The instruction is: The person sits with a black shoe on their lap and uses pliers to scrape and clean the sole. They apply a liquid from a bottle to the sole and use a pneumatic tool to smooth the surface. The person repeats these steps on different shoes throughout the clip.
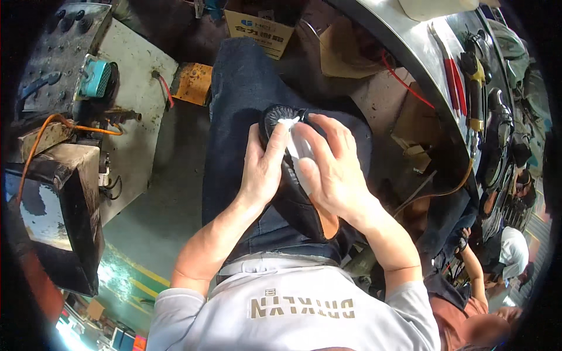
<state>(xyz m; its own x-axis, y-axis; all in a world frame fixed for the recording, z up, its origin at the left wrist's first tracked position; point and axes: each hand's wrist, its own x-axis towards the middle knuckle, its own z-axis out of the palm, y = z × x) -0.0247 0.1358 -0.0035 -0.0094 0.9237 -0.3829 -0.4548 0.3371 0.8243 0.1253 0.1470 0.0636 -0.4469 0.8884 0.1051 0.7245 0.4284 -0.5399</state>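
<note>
On my denim-covered lap rests a black shoe [298, 213], with a gathered, pleated end at the far side and a tan patch [328, 224] at the near side. My left hand [264, 167] grips the shoe's left side near the pleats, thumb laid across the top. Fingers curled, my right hand [333, 167] presses on a thin white piece [300, 149] lying along the shoe. A crumpled white tip of it pokes out between my left thumb and right fingertips. What lies beneath the right fingers is hidden.
Machinery with a teal pedal-like part [96, 79] and an orange cable [44, 126] stands left. Cardboard boxes [257, 35] lie ahead. A curved metal bench edge [421, 64] runs along the right, bearing red-handled pliers [453, 88] and shoes. Another person [462, 298] is at lower right.
</note>
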